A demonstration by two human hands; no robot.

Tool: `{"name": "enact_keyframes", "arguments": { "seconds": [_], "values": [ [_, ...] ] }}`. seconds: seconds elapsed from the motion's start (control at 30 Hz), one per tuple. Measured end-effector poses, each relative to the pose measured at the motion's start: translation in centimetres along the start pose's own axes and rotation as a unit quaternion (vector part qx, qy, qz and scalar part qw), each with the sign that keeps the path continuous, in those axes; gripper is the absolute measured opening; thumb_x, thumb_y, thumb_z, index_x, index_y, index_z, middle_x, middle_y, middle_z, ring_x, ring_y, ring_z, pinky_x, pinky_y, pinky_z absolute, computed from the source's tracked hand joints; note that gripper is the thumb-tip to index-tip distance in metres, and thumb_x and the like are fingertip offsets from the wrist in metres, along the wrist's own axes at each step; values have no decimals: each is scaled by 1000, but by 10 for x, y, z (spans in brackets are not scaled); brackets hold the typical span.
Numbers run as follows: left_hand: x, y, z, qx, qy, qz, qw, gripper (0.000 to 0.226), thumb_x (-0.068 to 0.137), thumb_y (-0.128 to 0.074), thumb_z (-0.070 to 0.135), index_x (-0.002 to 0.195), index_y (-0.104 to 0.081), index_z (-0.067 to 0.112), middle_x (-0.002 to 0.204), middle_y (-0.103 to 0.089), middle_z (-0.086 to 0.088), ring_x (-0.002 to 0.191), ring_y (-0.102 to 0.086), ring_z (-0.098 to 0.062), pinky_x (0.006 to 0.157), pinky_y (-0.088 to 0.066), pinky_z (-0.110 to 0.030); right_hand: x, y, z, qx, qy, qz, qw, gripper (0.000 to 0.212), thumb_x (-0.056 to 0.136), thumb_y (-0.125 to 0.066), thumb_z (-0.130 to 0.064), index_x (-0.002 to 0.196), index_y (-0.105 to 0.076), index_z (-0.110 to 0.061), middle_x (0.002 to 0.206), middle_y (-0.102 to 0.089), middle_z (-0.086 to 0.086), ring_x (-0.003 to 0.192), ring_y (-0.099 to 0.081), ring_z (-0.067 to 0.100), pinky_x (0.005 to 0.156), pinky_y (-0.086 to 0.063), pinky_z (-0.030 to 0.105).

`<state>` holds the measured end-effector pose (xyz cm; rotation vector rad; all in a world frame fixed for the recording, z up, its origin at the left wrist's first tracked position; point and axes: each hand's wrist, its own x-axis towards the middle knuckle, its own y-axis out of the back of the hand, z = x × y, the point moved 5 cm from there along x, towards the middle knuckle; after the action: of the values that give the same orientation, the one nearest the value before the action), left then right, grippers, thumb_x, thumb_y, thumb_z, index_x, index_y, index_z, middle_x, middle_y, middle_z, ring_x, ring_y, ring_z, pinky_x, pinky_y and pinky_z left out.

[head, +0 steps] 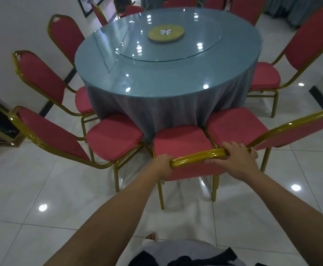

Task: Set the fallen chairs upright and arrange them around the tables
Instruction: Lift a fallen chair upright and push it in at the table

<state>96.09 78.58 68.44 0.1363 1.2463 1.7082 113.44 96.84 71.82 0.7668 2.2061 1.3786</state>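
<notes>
At table [156, 77], left hand [163, 166], right hand [233, 158] hold chair [181, 143] (seat tableward).

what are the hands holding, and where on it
The nearest red chair, by its backrest's top rail: left hand at the left corner, right hand towards the right.

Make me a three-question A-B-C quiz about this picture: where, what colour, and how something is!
1. Where is the yellow disc? A on the floor; B at the table middle; C on a seat.
2. What colour are the chair cushions? A red; B green; C black.
3. How is the held chair? A on its side; B upside down; C upright.
Answers: B, it lies at the centre; A, every cushion is red; C, it stands seat-up, left hand and right hand gripping its back.
</notes>
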Motion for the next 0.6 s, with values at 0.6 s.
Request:
{"name": "enact_keyframes", "arguments": {
  "seconds": [0.6],
  "values": [
    [-12, 11, -34, -2, 50, 40, 998, 33, 83, -51, -3, 66, -54, 24, 64, -48, 9, 72, -51, -19, 57, -35, -27, 0, -35, -15, 103, 14, -67, 992, 60, 58, -47, -93, 71, -36, -35, 87, -40, -18, 100, -35, 17, 105, -24, 62]
  ]
}}
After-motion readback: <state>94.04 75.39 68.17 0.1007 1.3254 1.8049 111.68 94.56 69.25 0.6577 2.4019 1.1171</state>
